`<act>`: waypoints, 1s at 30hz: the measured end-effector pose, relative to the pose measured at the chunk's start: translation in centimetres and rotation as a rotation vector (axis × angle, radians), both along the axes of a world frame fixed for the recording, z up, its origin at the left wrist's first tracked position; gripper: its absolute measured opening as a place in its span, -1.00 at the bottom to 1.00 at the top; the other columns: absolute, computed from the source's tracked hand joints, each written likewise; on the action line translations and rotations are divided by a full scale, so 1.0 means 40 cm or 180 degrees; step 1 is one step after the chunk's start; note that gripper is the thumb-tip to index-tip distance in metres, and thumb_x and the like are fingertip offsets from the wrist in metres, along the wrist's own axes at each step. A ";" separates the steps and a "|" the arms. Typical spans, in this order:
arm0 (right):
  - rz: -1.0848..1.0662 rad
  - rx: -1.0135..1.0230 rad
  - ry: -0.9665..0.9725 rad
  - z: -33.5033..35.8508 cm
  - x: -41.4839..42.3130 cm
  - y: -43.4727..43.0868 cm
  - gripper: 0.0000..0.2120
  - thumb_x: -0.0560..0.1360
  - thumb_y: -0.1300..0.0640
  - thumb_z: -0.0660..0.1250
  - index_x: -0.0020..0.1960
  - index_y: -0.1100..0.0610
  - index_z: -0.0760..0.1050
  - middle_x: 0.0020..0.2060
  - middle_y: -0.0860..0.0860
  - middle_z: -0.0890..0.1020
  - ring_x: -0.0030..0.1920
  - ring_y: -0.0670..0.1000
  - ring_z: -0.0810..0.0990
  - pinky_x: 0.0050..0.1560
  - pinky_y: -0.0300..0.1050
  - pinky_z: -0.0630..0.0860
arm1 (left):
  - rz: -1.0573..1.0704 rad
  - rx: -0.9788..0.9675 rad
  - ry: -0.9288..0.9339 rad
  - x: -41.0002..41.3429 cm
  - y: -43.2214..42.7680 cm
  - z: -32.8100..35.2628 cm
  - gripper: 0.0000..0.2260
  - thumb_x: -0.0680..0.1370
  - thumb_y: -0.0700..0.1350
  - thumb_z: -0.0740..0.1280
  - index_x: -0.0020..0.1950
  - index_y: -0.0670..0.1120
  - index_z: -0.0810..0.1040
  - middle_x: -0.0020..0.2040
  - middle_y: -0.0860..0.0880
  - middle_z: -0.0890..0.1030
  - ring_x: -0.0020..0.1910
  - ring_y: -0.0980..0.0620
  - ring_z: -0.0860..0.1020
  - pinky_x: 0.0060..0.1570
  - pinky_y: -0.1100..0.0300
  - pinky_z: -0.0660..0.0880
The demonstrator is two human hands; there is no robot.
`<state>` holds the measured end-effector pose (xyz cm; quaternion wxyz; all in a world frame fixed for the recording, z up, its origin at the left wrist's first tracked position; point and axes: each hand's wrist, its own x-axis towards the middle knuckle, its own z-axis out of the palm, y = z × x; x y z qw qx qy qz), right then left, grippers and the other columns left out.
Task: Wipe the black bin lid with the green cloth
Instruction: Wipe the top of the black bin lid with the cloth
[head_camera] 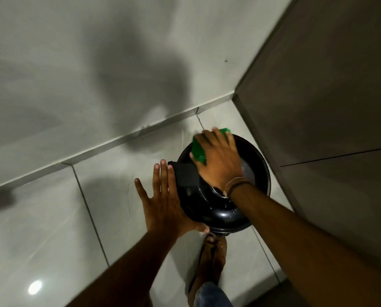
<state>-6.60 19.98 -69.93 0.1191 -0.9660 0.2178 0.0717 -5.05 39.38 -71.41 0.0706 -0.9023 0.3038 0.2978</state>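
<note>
**Down in the tiled corner: green cloth pressed flat on the bin lid**

Down on the pale tiled floor, close to where the light wall meets a darker grey panel, stands the black bin, seen from straight above. Its black bin lid is round, domed and glossy, with a raised rim running around the edge, a small round fitting near the middle and a few bright droplets or specks on the near side. A matte black tab or hinge piece sits at the lid's left edge.

The green cloth lies on the far-left part of the lid, folded into a small pad; its bright green shows at the far edge and to the left of the fingers covering it. The right hand lies on top of it, fingers stretched out and spread, palm pressing the cloth down against the lid rather than clenching it. A thin band circles that wrist.

The left hand is open and flat, fingers straight and slightly fanned, resting against the left side of the lid with the thumb along the near rim; it grips nothing.

A sandalled foot stands on the floor just beside the bin's near side.
</note>
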 end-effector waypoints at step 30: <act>-0.1530 0.0285 -0.0599 -0.052 -0.217 -0.129 -0.35 0.64 -0.28 0.10 0.64 -0.01 0.39 0.62 0.04 0.46 0.67 0.14 0.31 0.70 0.18 0.10 | -0.0511 0.0208 0.0216 0.033 -0.074 0.008 0.68 -0.19 0.80 0.13 0.40 -0.14 -0.79 0.60 -0.20 -0.60 0.60 -0.24 -0.57 0.53 -0.49 -0.37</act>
